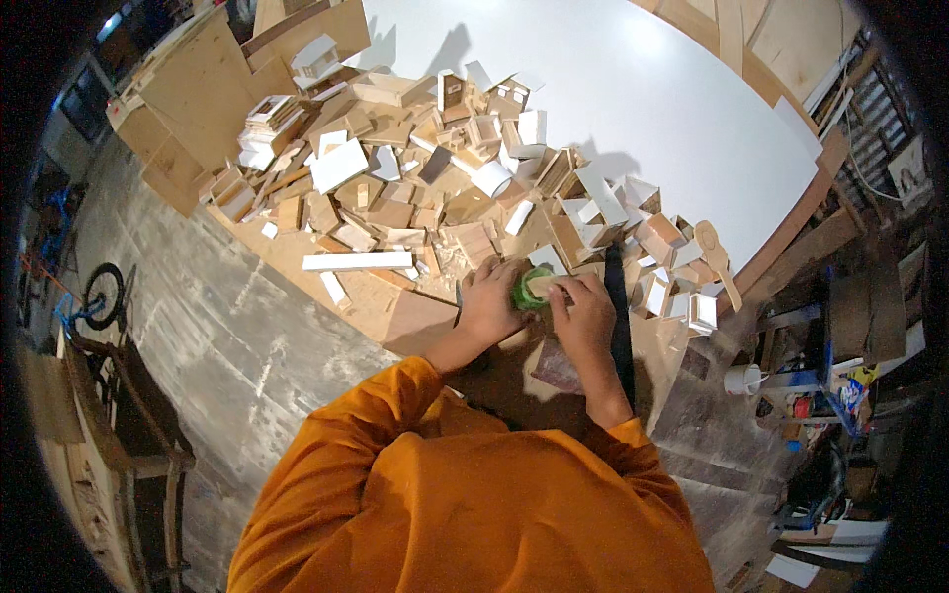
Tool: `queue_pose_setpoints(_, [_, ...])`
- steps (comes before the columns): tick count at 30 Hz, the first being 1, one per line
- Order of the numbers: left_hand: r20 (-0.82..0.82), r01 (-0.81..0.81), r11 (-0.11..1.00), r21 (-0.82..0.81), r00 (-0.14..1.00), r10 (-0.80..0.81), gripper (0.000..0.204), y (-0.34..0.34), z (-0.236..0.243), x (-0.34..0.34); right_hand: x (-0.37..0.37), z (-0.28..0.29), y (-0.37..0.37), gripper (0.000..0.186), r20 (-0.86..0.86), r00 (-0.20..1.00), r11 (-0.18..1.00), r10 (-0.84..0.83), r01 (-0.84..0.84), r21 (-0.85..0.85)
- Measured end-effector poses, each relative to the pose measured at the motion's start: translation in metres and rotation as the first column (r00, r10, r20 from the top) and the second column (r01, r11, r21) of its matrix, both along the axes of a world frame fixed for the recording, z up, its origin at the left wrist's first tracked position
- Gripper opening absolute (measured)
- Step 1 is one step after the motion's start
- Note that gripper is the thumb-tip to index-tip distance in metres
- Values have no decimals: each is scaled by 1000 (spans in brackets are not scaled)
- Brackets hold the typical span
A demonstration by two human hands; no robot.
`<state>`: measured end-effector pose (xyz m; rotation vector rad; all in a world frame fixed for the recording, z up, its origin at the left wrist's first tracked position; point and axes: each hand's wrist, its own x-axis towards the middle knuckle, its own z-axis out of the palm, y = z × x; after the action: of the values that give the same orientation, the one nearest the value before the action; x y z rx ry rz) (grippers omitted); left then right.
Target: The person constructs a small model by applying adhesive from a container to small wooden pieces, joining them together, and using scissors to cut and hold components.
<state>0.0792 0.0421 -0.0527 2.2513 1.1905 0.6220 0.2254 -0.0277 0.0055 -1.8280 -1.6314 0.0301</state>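
At the near edge of the littered table, my left hand (491, 301) is closed around the side of a small round green object (527, 291), whose exact kind I cannot make out. My right hand (583, 314) pinches a pale, flat piece of wood (542, 286) against the green object's top. Just right of that hand a long dark strip (619, 321) runs toward me. Below both hands lies a reddish-brown sheet (559, 368), partly in shadow.
Wooden and white-faced offcuts (395, 188) are heaped beyond my hands. A large white board (633, 89) spans the far right. A spoon-shaped wooden piece (712, 252) lies at the right. A white bucket (743, 380) stands beside the table, and a wooden bench (129, 460) is at left.
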Motion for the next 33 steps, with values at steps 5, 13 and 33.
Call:
queue_pose_setpoints(5, [93, -16, 999, 38, 996, 12, 90, -1, -13, -11, 24, -7, -8, 24, -522, 849, 996, -81, 56, -64])
queue_pose_setpoints(13, [566, 181, 982, -59, 816, -116, 75, -31, 39, -29, -8, -6, -31, 27, -962, -162, 960, -218, -215, -181])
queue_pose_setpoints(33, [-61, 421, 890, 175, 907, -417, 35, -12, 10, -60, 1, 4, 17, 22, 125, 972, 901, 197, -130, -414])
